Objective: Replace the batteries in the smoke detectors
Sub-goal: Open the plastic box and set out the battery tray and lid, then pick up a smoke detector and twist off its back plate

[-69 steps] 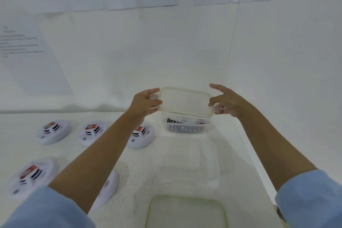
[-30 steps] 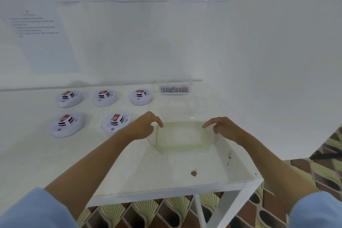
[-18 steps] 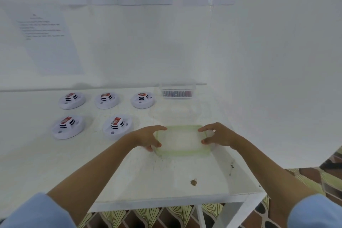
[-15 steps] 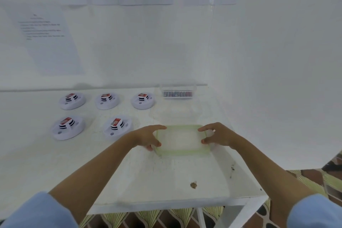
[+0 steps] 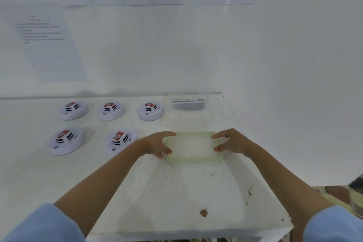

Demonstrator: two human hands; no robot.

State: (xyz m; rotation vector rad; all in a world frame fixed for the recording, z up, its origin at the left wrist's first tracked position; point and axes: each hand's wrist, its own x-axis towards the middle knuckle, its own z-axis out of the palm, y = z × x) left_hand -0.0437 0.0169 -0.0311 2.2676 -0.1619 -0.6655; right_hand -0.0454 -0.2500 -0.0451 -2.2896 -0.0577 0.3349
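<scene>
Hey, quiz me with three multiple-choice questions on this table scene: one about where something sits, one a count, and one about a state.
1. Where is the clear plastic tub of batteries?
A) at the back of the white table, right of the detectors' back row
B) at the front edge
C) on the floor

2. How many round white smoke detectors with red labels are there?
A) three
B) five
C) seven

3. The green-rimmed clear plastic rectangular piece is:
A) untouched
B) stacked on the tub
C) gripped at both short ends by the left hand and right hand

Answers: 1 A, it stands by the wall beside the third detector; 2 B, three behind and two in front; 3 C, thumbs and fingers pinch its edges.
</scene>
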